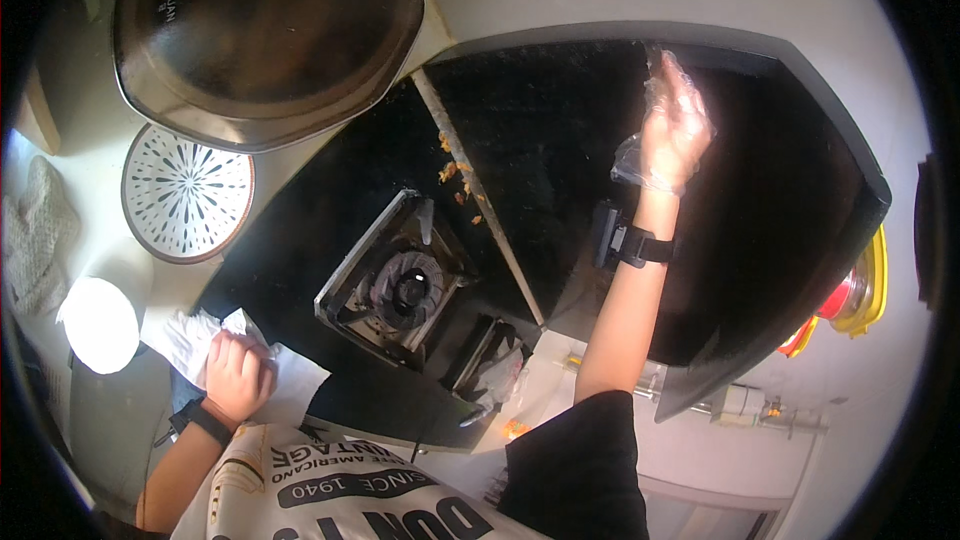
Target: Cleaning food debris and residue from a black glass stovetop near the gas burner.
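Observation:
My left hand (238, 375) is closed around crumpled white paper towel (296, 382), at the near left edge of a black gas stove (292, 240). A clear plastic glove covers my right hand (679, 127), which reaches far out against a large black panel (772, 187) with a raised rim. The fingers are extended close together near the panel's far edge; whether they grip anything cannot be told. Orange food scraps (448, 171) lie along the pale strip (480, 195) between stove and panel. The burner (409, 289) sits bare in its square metal tray.
A large dark lidded pan (262, 52) with a green knob stands far left. Beside it are a patterned plate (187, 195), a paper towel roll (105, 322) and a grey cloth (41, 232). A crumpled plastic bag (499, 375) lies at the stove's near edge. Yellow-rimmed containers (862, 285) are at right.

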Motion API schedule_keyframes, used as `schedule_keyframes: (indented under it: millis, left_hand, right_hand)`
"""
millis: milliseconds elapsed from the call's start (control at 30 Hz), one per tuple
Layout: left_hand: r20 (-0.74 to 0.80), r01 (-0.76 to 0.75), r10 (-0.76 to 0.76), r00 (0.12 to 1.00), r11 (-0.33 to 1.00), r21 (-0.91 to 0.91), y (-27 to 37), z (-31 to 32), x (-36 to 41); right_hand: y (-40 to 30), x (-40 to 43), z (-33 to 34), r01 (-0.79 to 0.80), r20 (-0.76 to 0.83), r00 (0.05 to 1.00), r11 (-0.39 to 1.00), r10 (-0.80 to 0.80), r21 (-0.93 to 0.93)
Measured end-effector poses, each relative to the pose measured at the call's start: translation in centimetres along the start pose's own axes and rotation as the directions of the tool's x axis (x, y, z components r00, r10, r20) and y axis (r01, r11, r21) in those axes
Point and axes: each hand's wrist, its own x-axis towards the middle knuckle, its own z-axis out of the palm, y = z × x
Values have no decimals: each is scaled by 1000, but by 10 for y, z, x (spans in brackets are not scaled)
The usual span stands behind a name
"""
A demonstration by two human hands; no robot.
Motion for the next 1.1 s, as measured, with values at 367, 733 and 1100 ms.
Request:
schedule_keyframes:
  millis: [367,733,1100]
  left_hand:
    - [-4,9,-9,1000,999,-32,0,1,-1]
    - [-8,5,-5,1000,1000,-12,1,-2,2]
    - [-4,-6,6,1000,999,-32,-1,-1,0]
  right_hand:
    - [1,-12,-1,-18,-3,1000,998,18,60]
    - [0,6,0,-10,-93,996,997,3,-74]
    - [2,2,10,-52,-29,998,997,54,57]
